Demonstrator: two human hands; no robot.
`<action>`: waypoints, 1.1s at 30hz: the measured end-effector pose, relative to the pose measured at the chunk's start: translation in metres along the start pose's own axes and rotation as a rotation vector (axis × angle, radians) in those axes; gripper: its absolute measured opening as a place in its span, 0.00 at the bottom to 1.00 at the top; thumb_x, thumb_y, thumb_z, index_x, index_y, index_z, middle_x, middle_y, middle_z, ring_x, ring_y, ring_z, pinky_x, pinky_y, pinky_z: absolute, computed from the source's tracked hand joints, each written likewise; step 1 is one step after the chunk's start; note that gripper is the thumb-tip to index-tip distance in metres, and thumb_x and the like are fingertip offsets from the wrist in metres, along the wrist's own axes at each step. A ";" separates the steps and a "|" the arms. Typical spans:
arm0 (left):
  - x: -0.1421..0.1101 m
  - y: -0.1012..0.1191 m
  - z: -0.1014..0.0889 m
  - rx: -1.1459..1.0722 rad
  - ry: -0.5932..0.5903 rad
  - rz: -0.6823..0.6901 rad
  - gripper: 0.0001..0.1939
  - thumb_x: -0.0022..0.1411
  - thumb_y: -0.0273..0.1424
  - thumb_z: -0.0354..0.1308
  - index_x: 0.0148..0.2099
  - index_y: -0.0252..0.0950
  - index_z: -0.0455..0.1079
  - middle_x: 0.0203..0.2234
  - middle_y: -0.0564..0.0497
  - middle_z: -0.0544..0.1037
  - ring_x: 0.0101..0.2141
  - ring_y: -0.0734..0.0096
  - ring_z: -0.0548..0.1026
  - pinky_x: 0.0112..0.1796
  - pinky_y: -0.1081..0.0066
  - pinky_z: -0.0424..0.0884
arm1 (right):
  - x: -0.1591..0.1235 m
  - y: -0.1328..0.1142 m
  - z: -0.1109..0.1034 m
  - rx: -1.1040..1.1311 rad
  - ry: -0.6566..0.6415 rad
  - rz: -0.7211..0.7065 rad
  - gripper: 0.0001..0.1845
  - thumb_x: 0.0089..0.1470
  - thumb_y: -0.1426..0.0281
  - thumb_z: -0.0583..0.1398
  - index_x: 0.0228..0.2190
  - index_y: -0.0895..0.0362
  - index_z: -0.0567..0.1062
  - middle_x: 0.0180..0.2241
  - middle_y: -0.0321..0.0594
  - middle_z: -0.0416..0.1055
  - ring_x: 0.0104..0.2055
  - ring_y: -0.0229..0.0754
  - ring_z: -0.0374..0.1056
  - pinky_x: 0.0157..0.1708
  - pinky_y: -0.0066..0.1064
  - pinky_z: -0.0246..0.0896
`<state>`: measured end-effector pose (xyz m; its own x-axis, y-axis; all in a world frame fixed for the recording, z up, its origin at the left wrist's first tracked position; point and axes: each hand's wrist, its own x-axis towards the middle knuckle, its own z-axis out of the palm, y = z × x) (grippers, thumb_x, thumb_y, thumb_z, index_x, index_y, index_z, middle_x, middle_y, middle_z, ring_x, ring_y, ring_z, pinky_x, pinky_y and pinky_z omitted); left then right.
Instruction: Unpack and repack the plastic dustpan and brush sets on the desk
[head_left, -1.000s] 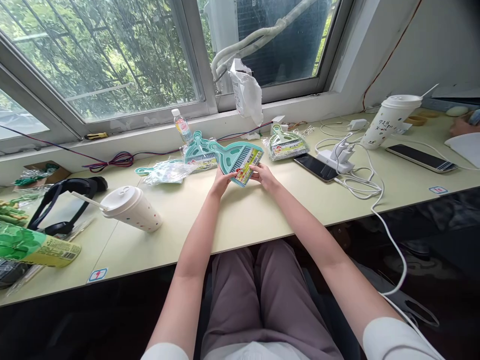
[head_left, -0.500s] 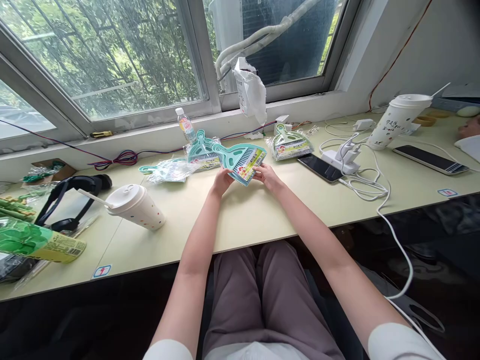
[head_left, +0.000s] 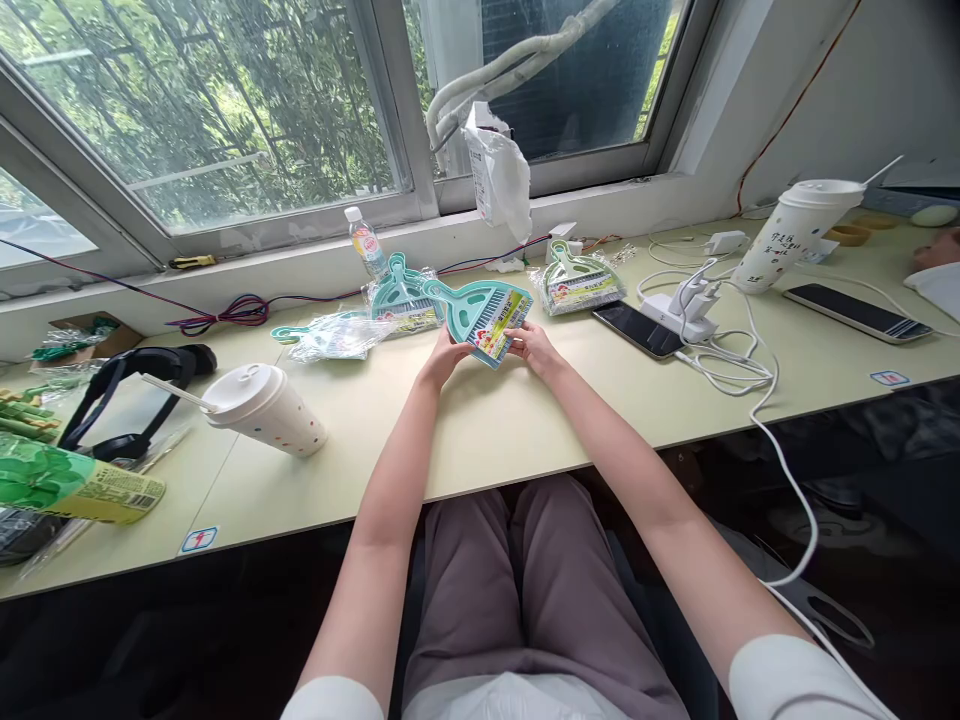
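Observation:
Between both hands is a teal mini dustpan and brush set (head_left: 472,308), tilted above the table, with blue bristles and a yellow-green label facing me. My left hand (head_left: 444,358) is closed on its lower left edge. On the right side, my right hand (head_left: 534,348) grips the label corner. Just behind and left lies another teal set (head_left: 400,288) in clear plastic. Farther left is a flat teal piece (head_left: 289,334) under a crumpled clear bag (head_left: 341,340). To the right rests a green wrapped set (head_left: 576,280).
A lidded cup (head_left: 262,410) and headphones (head_left: 124,390) stand left, beside a green bottle (head_left: 75,480). At right are a phone (head_left: 637,328), a charger with tangled cables (head_left: 682,312), a second phone (head_left: 855,310) and a tall cup (head_left: 799,235). Another person's hand (head_left: 936,252) shows at the far right.
Both hands keep hold of the dustpan and brush set, which has turned very slightly. The whole view has shifted a little; nothing else has visibly moved.

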<state>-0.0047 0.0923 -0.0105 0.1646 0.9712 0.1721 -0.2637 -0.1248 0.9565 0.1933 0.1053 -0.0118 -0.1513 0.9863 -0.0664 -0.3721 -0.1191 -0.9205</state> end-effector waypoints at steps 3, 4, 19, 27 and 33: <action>-0.001 0.002 0.001 0.003 -0.003 -0.010 0.48 0.41 0.23 0.69 0.64 0.46 0.58 0.52 0.49 0.74 0.53 0.57 0.73 0.56 0.53 0.69 | 0.000 0.000 -0.001 0.003 0.008 -0.026 0.10 0.50 0.77 0.63 0.36 0.56 0.74 0.36 0.38 0.80 0.33 0.38 0.77 0.43 0.36 0.77; -0.002 0.004 0.002 -0.002 -0.012 -0.016 0.48 0.42 0.23 0.69 0.65 0.46 0.58 0.53 0.48 0.74 0.53 0.57 0.73 0.56 0.53 0.69 | -0.001 0.000 -0.002 0.007 0.004 -0.035 0.10 0.50 0.77 0.63 0.37 0.56 0.74 0.37 0.38 0.80 0.33 0.38 0.77 0.43 0.35 0.77; -0.004 0.001 0.012 -0.007 0.045 -0.037 0.49 0.42 0.23 0.69 0.65 0.45 0.55 0.50 0.48 0.74 0.51 0.57 0.75 0.56 0.50 0.70 | -0.010 -0.005 0.005 -0.018 0.047 -0.011 0.09 0.53 0.81 0.62 0.36 0.58 0.74 0.35 0.38 0.80 0.32 0.37 0.76 0.35 0.29 0.76; -0.001 0.000 0.008 0.010 0.042 -0.065 0.46 0.41 0.22 0.69 0.63 0.43 0.57 0.49 0.48 0.75 0.52 0.55 0.75 0.57 0.48 0.69 | -0.005 -0.003 0.004 -0.022 0.090 0.036 0.06 0.64 0.70 0.56 0.36 0.57 0.73 0.30 0.38 0.79 0.27 0.36 0.74 0.31 0.28 0.74; -0.004 0.001 0.012 0.000 0.045 -0.062 0.47 0.40 0.22 0.69 0.62 0.42 0.58 0.48 0.48 0.74 0.52 0.54 0.74 0.58 0.47 0.68 | -0.006 -0.004 0.004 -0.022 0.132 0.043 0.07 0.63 0.74 0.55 0.33 0.58 0.71 0.29 0.37 0.78 0.26 0.35 0.73 0.32 0.27 0.74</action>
<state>0.0056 0.0862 -0.0075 0.1381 0.9851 0.1020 -0.2545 -0.0643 0.9649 0.1922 0.0996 -0.0060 -0.0439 0.9870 -0.1545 -0.3475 -0.1601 -0.9239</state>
